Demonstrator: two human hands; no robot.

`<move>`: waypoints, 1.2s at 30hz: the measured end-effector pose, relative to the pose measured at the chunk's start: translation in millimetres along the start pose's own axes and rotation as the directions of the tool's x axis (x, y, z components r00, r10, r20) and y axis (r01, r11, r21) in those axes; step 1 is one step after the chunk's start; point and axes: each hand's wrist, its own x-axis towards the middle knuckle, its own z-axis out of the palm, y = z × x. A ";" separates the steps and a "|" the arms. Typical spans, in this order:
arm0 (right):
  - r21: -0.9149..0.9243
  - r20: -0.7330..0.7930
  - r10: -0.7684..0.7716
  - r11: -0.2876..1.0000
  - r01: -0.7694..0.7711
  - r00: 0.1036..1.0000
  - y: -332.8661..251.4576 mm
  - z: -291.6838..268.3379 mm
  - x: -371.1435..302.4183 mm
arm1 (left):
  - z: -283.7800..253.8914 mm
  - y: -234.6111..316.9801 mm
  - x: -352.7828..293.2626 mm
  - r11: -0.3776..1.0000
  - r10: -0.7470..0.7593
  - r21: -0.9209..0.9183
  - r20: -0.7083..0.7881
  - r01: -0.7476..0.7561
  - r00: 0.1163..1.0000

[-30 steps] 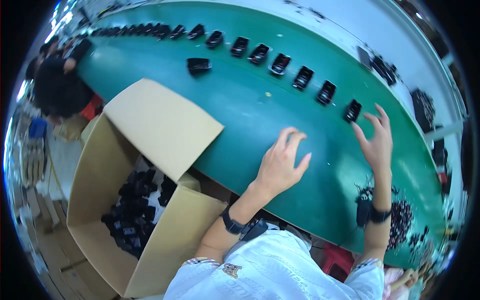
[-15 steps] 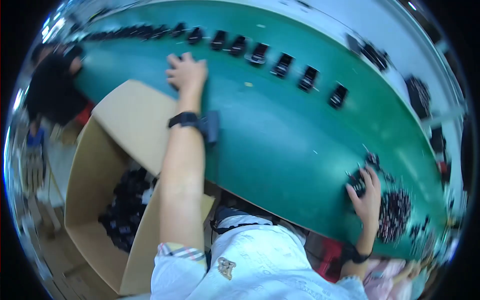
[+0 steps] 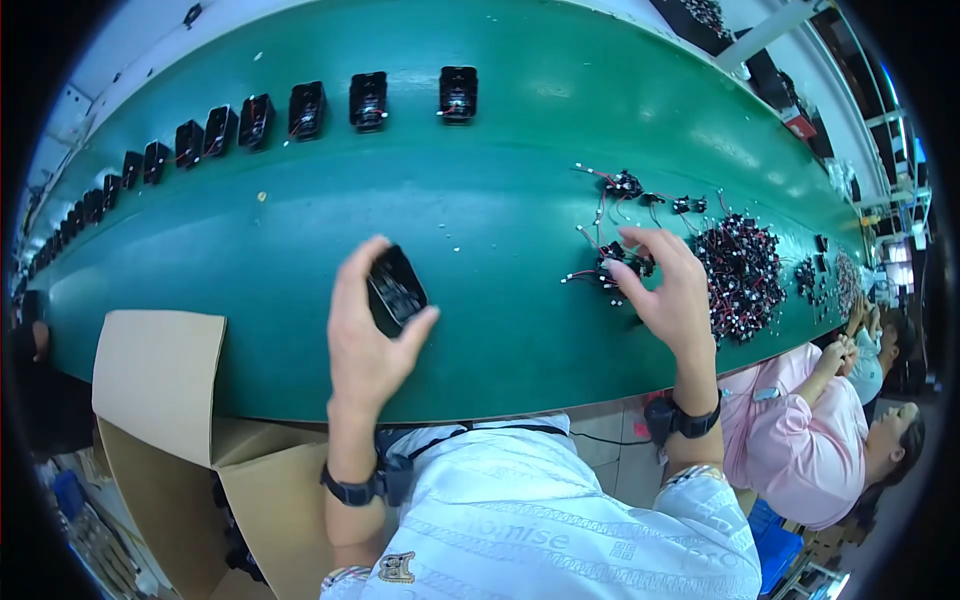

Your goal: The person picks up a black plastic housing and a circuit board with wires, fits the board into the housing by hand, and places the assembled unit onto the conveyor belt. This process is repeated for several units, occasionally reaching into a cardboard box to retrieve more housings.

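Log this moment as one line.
left hand: holds black case | right hand: at wired parts | green table: row of black cases

A smooth green table (image 3: pixel 520 360) took the light with a glossy, faintly streaked sheen. Along its far side stood black cases (image 3: pixel 458 95) of hard, shiny plastic; on its near half, a single case (image 3: pixel 400 286) showed the same slick finish. Toward the table's right, heaped wired parts (image 3: pixel 740 280) mixed black plastic with thin, coated strands in a rough tangle. Left of center at the table's near edge, a carton (image 3: pixel 270 515) was dull brown cardboard. Also along that edge, a white shirt (image 3: pixel 560 520) was softly lustrous patterned cloth, and a pink top (image 3: pixel 800 440) creased, matt fabric.
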 end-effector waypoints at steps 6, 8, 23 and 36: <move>0.039 0.150 -0.069 0.997 0.064 0.986 3.7 16.6 32.5 | 15.6 2.9 -16.7 0.972 0.179 0.132 0.105 -0.192 0.978; 0.290 0.186 -0.042 0.957 -0.014 0.982 -1.1 13.3 37.4 | 13.0 0.0 -17.2 0.976 0.182 0.101 0.127 -0.195 0.975; 0.587 -0.022 0.186 0.798 -0.139 0.982 -38.1 4.6 29.4 | 16.6 -3.9 -14.1 0.977 0.198 0.059 0.095 -0.204 0.976; 0.595 0.206 0.013 0.792 -0.136 0.978 -31.9 52.2 26.9 | 18.7 -5.7 -13.4 0.974 0.217 0.048 0.085 -0.221 0.973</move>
